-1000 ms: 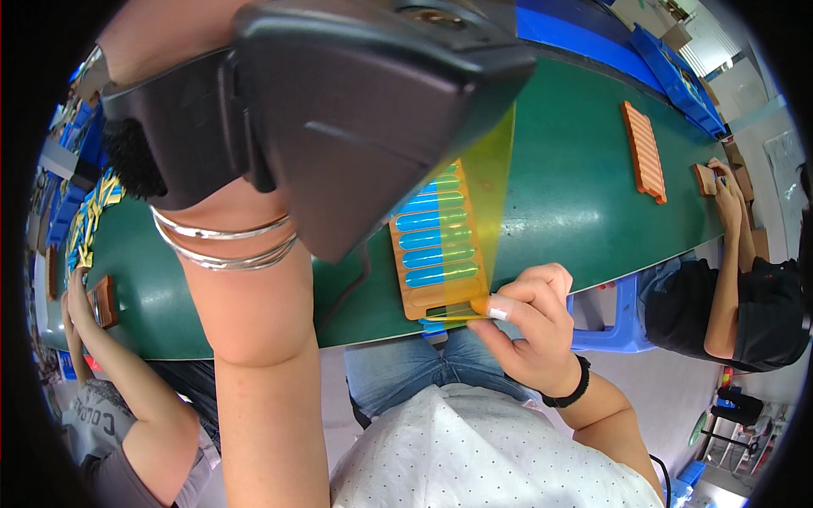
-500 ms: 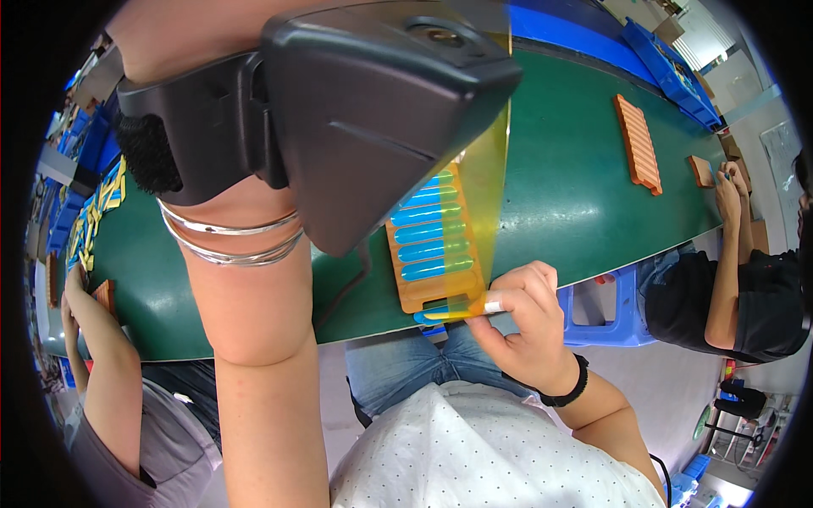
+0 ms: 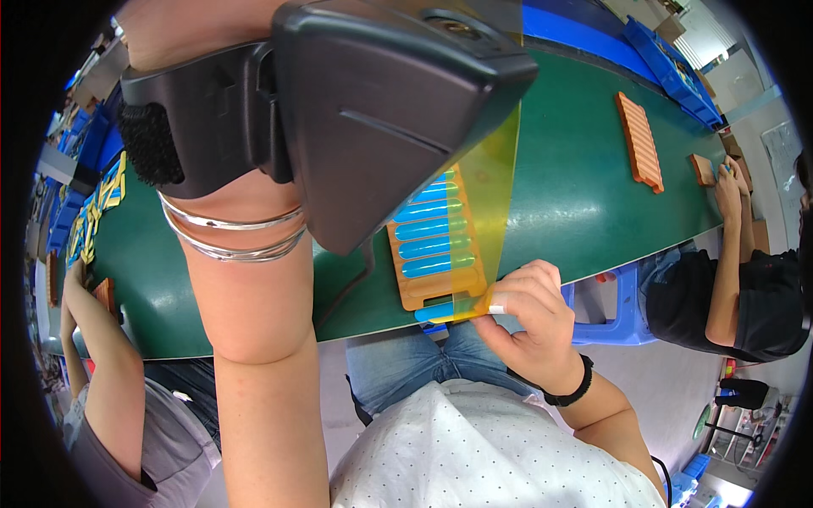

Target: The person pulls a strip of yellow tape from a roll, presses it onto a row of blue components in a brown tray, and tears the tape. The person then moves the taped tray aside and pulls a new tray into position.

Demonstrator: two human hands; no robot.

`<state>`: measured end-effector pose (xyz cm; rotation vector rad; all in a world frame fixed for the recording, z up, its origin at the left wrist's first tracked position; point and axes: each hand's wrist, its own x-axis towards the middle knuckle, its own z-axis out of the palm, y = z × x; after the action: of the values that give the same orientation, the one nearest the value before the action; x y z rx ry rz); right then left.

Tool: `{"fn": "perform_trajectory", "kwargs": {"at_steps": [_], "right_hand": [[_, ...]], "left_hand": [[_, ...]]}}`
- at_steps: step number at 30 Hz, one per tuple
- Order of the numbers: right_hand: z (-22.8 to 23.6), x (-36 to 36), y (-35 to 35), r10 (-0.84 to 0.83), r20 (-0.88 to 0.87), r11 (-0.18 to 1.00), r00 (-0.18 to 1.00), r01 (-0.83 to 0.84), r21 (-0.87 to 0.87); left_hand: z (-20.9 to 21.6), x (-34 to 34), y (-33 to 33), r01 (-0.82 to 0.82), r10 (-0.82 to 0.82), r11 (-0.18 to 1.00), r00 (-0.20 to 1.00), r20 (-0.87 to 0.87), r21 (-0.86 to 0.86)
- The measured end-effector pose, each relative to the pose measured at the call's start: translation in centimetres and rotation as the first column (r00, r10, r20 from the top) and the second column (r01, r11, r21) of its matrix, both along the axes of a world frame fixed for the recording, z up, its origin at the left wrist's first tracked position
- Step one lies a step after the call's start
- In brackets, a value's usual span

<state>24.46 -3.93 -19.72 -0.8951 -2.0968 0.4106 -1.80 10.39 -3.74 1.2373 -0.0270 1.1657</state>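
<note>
My right hand [image 3: 535, 326] is at the table's near edge, thumb and fingers pinched on the lower end of a see-through yellow film [image 3: 498, 182]. A white band wraps one finger. The film widens upward and passes behind the black device on my left wrist. Beneath it, an orange tray [image 3: 415, 295] holds a row of blue cylinders [image 3: 423, 248]. Another blue piece [image 3: 432, 313] lies just past the tray's near end, partly under the film; whether my fingers touch it is unclear. My left hand [image 3: 190, 30] reaches far forward; its fingers are outside the picture.
A ribbed orange tray [image 3: 639, 142] and a blue bin [image 3: 673, 72] are on the green table [image 3: 559, 195] to the right. Blue and yellow pieces [image 3: 95, 212] are heaped at the left. One co-worker [image 3: 716, 288] sits right, another [image 3: 144, 423] left.
My left forearm's device and the film have shifted slightly right. My right hand has moved a little right, still pinching the film. More of the blue piece by the tray's end shows.
</note>
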Motion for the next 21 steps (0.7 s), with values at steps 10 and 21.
{"fn": "perform_trajectory", "kwargs": {"at_steps": [10,21], "right_hand": [[0.1,0.3,0.0,0.003,0.04,1.0,0.999,-0.004,0.023],[0.3,1.0,0.5,0.058,0.081,0.998,0.995,-0.061,0.035]], "left_hand": [[0.0,0.3,-0.1,0.004,-0.004,1.0,1.0,-0.001,0.019],[-0.1,0.3,-0.6,0.002,-0.002,0.999,1.0,0.002,0.042]]}}
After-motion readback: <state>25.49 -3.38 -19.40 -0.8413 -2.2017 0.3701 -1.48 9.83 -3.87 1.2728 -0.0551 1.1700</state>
